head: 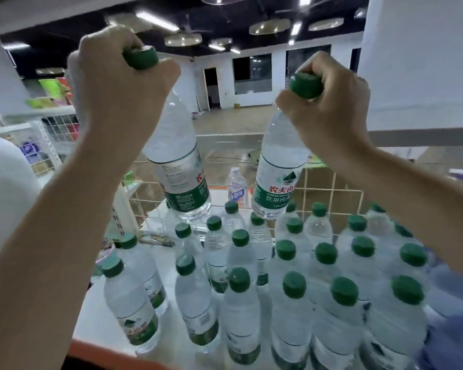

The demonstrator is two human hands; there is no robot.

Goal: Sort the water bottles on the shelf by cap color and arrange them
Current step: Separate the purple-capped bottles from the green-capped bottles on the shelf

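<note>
My left hand (118, 81) grips the neck of a green-capped water bottle (175, 156), lifted above the shelf and tilted. My right hand (329, 102) grips the neck of a second green-capped bottle (278, 172), also held in the air. Below them, several green-capped bottles (292, 284) stand upright in rows on the white shelf (96, 321). One bottle with a white cap and blue label (237, 186) stands alone at the back by the wire grid.
A white wire grid (318, 188) forms the shelf's back wall. The shelf has an orange front edge (104, 353). A white shelf post (123, 206) stands at the left. Another rack with coloured goods (51, 134) is at the far left.
</note>
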